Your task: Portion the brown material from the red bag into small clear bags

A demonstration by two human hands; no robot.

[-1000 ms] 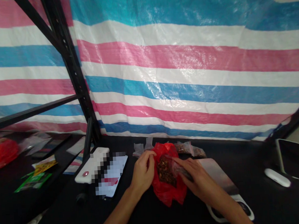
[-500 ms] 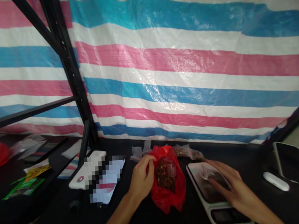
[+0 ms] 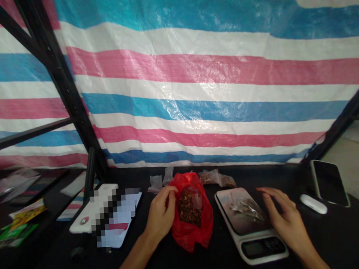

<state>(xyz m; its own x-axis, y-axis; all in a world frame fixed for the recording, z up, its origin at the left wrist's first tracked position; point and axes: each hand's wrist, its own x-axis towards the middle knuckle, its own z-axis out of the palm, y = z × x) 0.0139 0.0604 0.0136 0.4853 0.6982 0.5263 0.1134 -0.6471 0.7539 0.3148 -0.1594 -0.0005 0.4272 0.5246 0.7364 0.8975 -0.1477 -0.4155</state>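
Observation:
My left hand (image 3: 159, 211) is closed at the left rim of a red plastic bag (image 3: 207, 226), thumb and fingers pinching its edge. Inside the open bag lie brown dried bits (image 3: 187, 214) and a small clear plastic cup (image 3: 197, 200). To the right of the bag is a white kitchen scale (image 3: 246, 252) with a display at its near end. A small clear zip bag (image 3: 250, 209) with dark contents rests on the scale's plate. Just right of the plate, my right hand (image 3: 286, 215) is held with fingers apart and nothing in them.
Behind the red bag lie small filled zip bags (image 3: 209, 176) and flat clear zip bags (image 3: 155, 183). A white power bank (image 3: 81, 219) and a phone (image 3: 124, 223) are on the left. A white earphone case (image 3: 314, 204) and another phone (image 3: 331, 183) lie right. A black metal post (image 3: 62, 85) rises left.
My right hand has let go of the small zip bag on the scale and moved off to the right. My left hand stays at the red bag. The view has shifted slightly right.

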